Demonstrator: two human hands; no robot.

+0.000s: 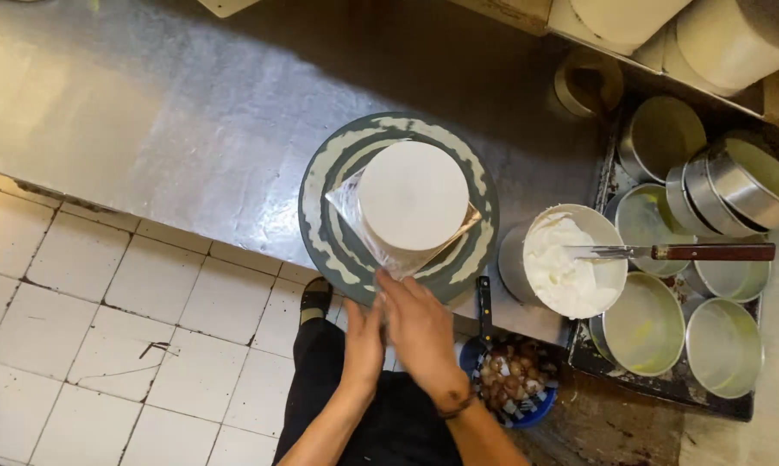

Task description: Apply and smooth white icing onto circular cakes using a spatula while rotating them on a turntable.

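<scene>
Both hands meet at the turntable (320,185) edge — right hand (417,321) flat and open, left hand (364,338) half hidden, grip unclear — a jolt could smear the white cake (413,194).

Place: bakery kitchen | signs: steel worktop (191,112) with cake turntable (320,207), bucket of white cream (562,259) and palette knife (665,252), tray of empty round cake tins (644,324) | floor: worn cream tiles (87,328)
</scene>
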